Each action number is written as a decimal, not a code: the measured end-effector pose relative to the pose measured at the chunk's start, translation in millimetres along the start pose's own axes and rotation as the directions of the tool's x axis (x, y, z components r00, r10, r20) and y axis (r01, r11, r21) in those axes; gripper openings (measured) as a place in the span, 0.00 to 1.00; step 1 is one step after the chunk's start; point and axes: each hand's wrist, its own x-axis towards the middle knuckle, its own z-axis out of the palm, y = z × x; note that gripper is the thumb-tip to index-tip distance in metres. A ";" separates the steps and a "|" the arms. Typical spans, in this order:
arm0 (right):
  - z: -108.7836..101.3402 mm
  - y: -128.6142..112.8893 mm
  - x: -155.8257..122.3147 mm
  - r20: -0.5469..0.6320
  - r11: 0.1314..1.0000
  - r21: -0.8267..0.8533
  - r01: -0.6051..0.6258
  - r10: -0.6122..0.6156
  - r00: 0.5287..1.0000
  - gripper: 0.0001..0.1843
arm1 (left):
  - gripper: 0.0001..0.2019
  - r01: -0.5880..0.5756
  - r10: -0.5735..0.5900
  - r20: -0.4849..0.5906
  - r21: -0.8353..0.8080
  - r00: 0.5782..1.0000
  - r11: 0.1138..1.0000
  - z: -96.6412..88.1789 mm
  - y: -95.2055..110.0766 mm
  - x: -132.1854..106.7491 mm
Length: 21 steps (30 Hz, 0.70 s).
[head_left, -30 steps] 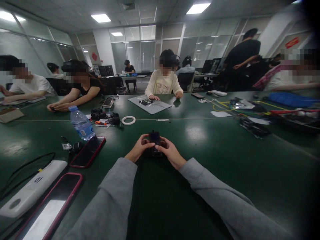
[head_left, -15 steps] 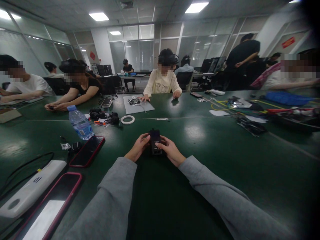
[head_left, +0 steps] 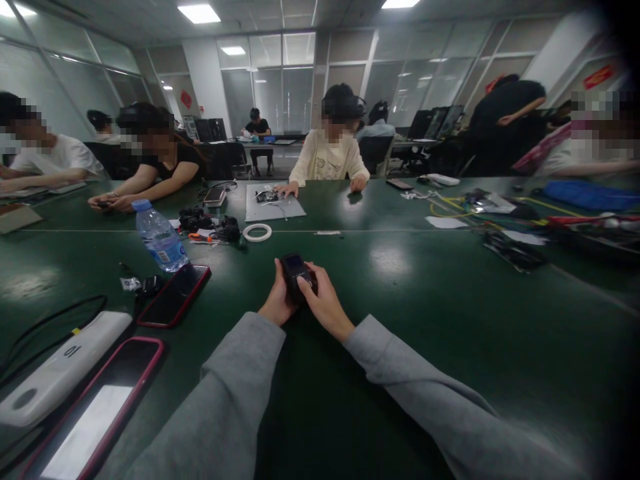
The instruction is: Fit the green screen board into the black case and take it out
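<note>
A small black handheld device (head_left: pixel 294 265) with a dark screen and buttons below it is held just above the green table (head_left: pixel 400 387). My left hand (head_left: pixel 279 298) wraps around its left side and underside. My right hand (head_left: pixel 325 299) grips the right side, with the thumb resting on the button area. The device leans slightly to the left, its screen facing me. What kind of device it is, I cannot make out.
On the left stand a water bottle (head_left: pixel 159 237), two red-cased phones (head_left: pixel 175 295) and a white numbered device (head_left: pixel 67 367). Black parts (head_left: pixel 215 227) and a white ring (head_left: pixel 257 233) lie farther back. Cables and a blue tray (head_left: pixel 590 195) sit at right. A person (head_left: pixel 330 147) sits opposite.
Both hands have shifted left with the device and tilted it from upright toward the left. My left hand now cups it from below. The view has turned slightly.
</note>
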 end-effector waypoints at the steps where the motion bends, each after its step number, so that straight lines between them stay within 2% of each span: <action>1: -0.5 -1.5 -1.8 -0.029 0.994 -0.088 0.058 -0.061 0.998 0.26 | 0.34 0.000 0.000 -0.020 0.000 1.000 1.000 -0.6 0.5 0.3; 4: -3.8 -9.3 -7.9 -0.092 0.949 -0.270 0.163 -0.194 0.977 0.30 | 0.35 -0.008 0.008 -0.020 0.015 1.000 1.000 -1.8 1.3 0.2; 9: -7.7 -18.7 -12.2 -0.122 0.882 -0.401 0.248 -0.320 0.940 0.32 | 0.34 -0.025 0.029 -0.058 0.067 0.998 0.997 -1.4 0.9 -1.9; 12: -7.1 -17.6 -11.1 -0.091 0.871 -0.439 0.219 -0.286 0.954 0.30 | 0.33 -0.029 0.033 -0.053 0.071 0.998 0.997 -0.1 -0.1 -3.7; 16: -5.2 -14.4 -10.4 0.014 0.889 -0.433 0.151 -0.161 0.987 0.31 | 0.33 -0.040 0.042 -0.032 0.061 0.999 0.997 1.6 -2.3 -3.6; 21: -5.7 -14.6 -11.0 0.086 0.891 -0.435 0.133 -0.106 0.991 0.24 | 0.38 -0.060 0.058 0.038 0.052 0.998 0.997 -0.7 -5.3 1.7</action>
